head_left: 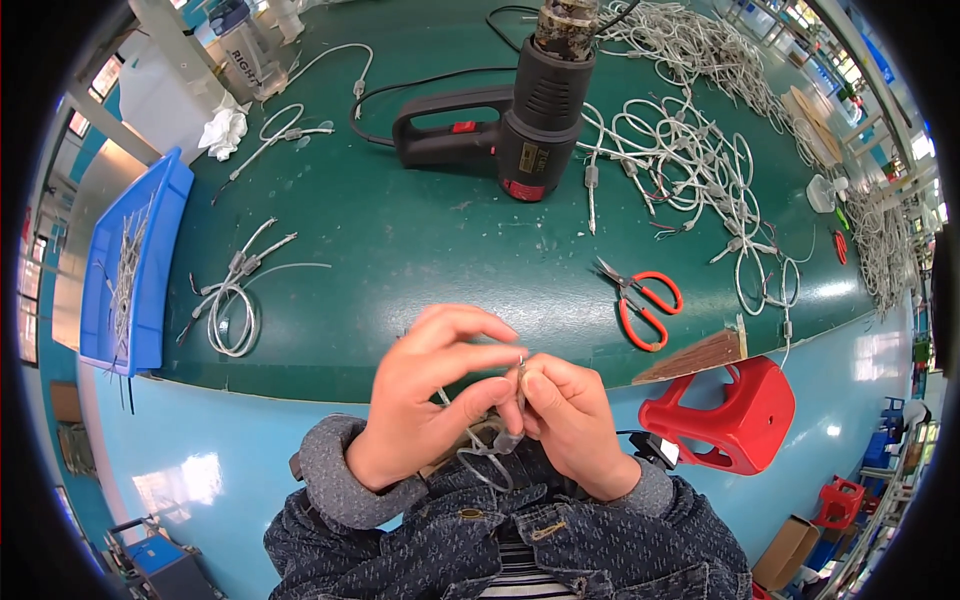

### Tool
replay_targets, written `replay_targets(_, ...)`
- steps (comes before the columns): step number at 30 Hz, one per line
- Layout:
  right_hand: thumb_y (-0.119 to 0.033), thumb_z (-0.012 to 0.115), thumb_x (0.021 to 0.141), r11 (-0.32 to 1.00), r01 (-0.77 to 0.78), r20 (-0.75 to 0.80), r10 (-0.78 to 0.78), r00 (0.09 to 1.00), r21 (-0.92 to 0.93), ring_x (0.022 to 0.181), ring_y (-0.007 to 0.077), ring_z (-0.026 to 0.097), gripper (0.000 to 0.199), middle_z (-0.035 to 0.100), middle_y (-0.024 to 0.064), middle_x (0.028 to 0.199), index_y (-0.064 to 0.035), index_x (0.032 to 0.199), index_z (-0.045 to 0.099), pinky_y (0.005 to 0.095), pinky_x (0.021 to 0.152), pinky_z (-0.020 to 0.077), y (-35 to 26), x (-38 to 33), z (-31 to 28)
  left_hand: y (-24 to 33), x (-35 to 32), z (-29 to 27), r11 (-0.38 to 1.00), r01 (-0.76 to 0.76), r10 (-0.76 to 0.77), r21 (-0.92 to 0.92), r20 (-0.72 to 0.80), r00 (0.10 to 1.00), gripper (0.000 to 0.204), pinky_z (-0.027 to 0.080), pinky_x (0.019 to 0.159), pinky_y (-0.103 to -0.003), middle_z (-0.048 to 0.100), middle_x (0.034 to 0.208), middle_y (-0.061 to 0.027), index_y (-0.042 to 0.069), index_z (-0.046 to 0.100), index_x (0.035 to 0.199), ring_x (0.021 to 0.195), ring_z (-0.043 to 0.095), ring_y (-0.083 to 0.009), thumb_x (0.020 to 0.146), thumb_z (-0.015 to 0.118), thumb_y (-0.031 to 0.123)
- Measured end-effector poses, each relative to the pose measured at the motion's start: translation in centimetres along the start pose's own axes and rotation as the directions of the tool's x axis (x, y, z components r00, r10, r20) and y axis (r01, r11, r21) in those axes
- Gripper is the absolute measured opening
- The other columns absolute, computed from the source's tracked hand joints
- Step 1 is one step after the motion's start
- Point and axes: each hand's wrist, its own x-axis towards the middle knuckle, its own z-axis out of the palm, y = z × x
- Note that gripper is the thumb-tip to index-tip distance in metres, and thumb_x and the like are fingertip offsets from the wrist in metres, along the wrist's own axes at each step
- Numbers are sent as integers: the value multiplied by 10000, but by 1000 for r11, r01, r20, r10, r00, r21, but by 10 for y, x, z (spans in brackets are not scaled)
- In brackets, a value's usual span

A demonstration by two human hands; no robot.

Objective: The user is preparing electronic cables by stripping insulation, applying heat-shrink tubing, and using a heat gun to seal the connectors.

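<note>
Close to my body, at the table's front edge, both hands meet over one end of a thin grey cable (485,457). My right hand (568,405) pinches the cable's end between thumb and fingertips, and a small tip pokes up there. My left hand (440,378) curls in from the other side, thumb and lower fingers closed on the cable, upper fingers stretched toward the tip. Below the hands hangs a loop of the cable with a grey block (507,441) on it. Fingers hide most of the pinched part.
Red-handled scissors (640,300) lie open to the right. Beyond stands a black heat gun (530,125). Coiled grey cables (690,165) cover the right side; another coil (235,310) lies left, beside a blue tray (165,270). A red stool (745,420) stands by the table edge.
</note>
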Motion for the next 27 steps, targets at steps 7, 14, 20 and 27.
replay_targets(7,-153,488,960,987,-110,-56,117,992,114,566,25,421,193,573,7,688,-10,882,590,179,500,302,-2,9,1,7,-6,2,989,62,-56,-131,48,997,127,477,823,-330,608,1028,-146,-10,644,886,994,566,-249,760,636,-16)
replay_targets(14,-29,560,866,978,88,9,-88,996,-188,746,159,569,114,616,104,916,28,960,591,261,661,456,-25,21,-10,7,-16,2,895,164,-254,-414,-172,952,72,504,755,-298,627,895,-156,-11,539,951,844,622,-214,881,520,-10)
replay_targets(20,26,604,739,-175,54,141,-535,833,-983,800,326,553,343,569,148,951,-15,1077,565,368,744,457,-49,6,-106,11,-9,-19,894,192,-323,-404,-285,903,89,479,552,-243,599,714,-105,30,417,1043,583,589,-160,958,399,48)
replay_targets(27,20,614,731,-251,-162,-51,-397,916,-954,720,308,560,359,573,134,798,-63,1078,576,387,645,457,-48,7,-118,9,4,-39,920,201,-294,-337,-253,922,157,408,489,-201,583,680,-67,-11,499,1075,548,555,-105,964,415,60)
